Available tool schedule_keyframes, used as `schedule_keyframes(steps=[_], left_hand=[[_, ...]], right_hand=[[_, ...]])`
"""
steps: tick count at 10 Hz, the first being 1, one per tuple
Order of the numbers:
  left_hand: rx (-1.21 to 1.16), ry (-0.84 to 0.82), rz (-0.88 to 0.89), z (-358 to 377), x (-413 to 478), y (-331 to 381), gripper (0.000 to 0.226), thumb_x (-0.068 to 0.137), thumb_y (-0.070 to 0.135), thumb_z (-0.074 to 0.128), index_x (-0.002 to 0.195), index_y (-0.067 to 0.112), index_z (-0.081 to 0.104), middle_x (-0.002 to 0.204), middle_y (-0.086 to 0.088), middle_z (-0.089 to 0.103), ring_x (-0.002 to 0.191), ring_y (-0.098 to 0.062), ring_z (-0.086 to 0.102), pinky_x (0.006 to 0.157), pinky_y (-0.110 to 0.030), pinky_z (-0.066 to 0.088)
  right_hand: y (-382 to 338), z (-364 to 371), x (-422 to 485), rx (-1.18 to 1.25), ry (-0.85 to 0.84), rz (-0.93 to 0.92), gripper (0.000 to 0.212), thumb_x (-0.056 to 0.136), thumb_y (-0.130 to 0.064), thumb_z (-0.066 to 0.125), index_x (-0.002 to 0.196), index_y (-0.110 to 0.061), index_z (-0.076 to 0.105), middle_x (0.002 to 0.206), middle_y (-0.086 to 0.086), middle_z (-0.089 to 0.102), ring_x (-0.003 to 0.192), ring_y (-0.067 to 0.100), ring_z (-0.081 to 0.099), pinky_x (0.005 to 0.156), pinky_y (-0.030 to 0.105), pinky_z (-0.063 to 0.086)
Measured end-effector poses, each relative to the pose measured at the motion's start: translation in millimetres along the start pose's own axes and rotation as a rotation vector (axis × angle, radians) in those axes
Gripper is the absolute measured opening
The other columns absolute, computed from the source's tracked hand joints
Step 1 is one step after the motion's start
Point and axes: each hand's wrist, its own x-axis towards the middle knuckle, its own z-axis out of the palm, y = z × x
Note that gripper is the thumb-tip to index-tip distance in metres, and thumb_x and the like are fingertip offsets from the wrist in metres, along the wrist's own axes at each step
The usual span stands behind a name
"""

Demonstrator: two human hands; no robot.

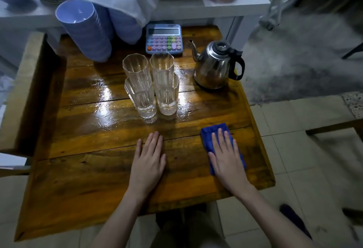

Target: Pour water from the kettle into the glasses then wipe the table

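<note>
We are pressing our right hand flat, fingers spread and unclenched, on the blue cloth near the right front of the table; the palm is pinning the cloth rather than gripping it. Our left hand is lying open and empty on the bare wood just to the left, apart from the cloth and touching nothing else.

We are judging the cloth to be soft, light and limp, so it should bunch if pushed from one edge; pressing down through the whole palm looks the better hold for wiping. It is folded into a rough rectangle, deep blue, with its far corner showing beyond our fingertips.

Further out, the four glasses are standing upright in a tight cluster at the middle of the table, clear and ribbed, with thick bases. The near two seem to be holding water low down, though we cannot tell the level for sure. They look fragile and top-heavy, and the glossy surface around them may be wet and slippery, so we would be taking each around the lower body.

The kettle is sitting to the right of the glasses, polished steel, spout pointing left, black handle facing right. It is likely heavy if full; the handle is the place to hold.
</note>
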Motion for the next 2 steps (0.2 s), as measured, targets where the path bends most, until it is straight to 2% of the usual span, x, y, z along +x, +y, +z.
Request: schedule_keyframes(steps=[1,2], left_hand=[[0.002,-0.062,-0.008,-7.2,4.1,0.8,0.058,0.097,0.038,0.024,0.146,0.009,0.035,0.155,-0.009,0.032,0.144,-0.022,0.026,0.117,-0.050,0.022],[-0.071,-0.100,0.009,-12.8,2.8,0.4,0.064,0.095,0.044,0.016,0.149,0.012,0.030,0.157,-0.006,0.025,0.146,-0.019,0.019,0.120,-0.044,0.014]], right_hand=[[28.9,-15.5,17.0,0.019,-0.084,0.043,0.068,0.097,-0.047,0.010,0.156,-0.013,0.011,0.165,0.008,0.004,0.152,0.026,0.002,0.121,0.051,0.017],[32.9,-25.7,19.1,0.002,-0.105,0.087,0.072,0.094,-0.050,0.006,0.156,-0.014,0.012,0.164,0.010,0.007,0.151,0.030,0.007,0.120,0.053,0.022]])
